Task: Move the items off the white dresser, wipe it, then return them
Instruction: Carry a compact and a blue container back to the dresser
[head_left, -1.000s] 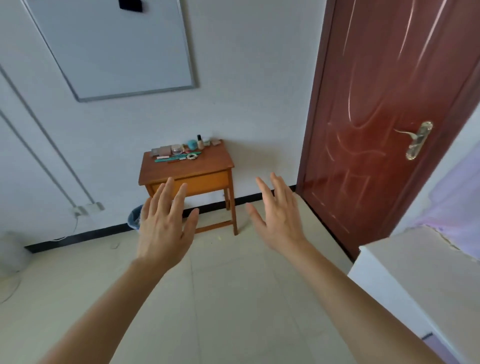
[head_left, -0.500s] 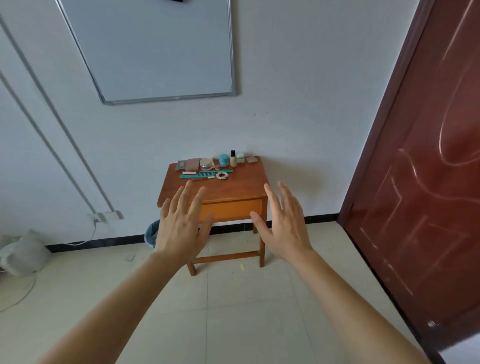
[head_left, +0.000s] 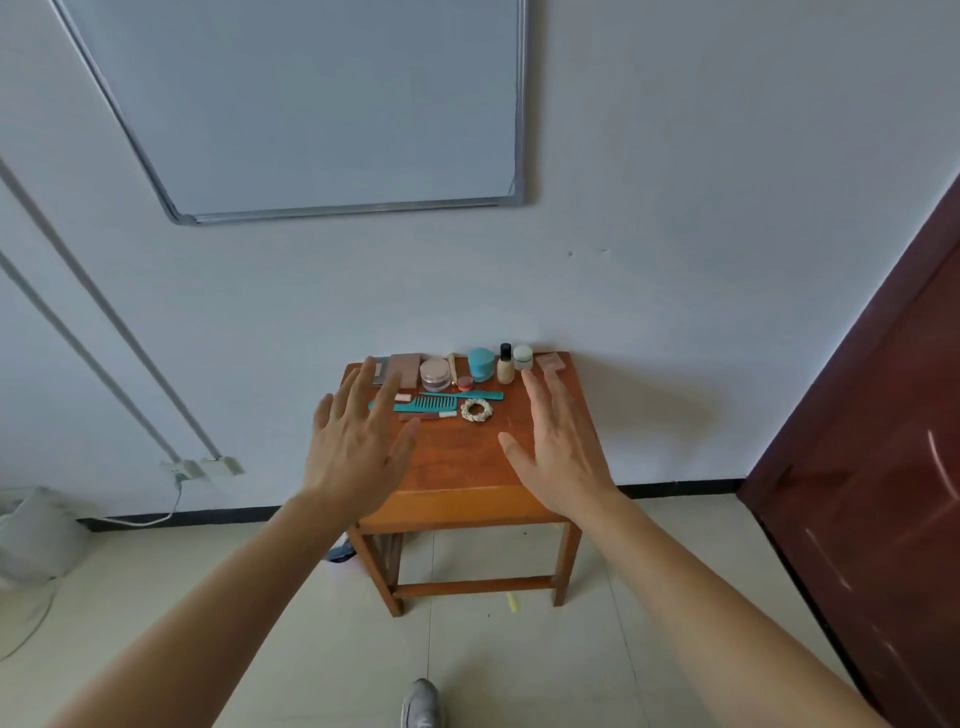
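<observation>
Wooden table closer now, we've walked up.
Our left hand and right hand hover spread, holding nothing; items still along its back edge, none moved yet.

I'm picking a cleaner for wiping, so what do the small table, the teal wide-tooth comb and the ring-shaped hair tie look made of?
Table: wood, orange-brown with a smooth, slightly glossy finish; faint grain streaks show on top. Teal comb: likely plastic, one even colour, moulded teeth. Hair tie: seemingly fabric, pale and puckered; too small to be sure.
</observation>
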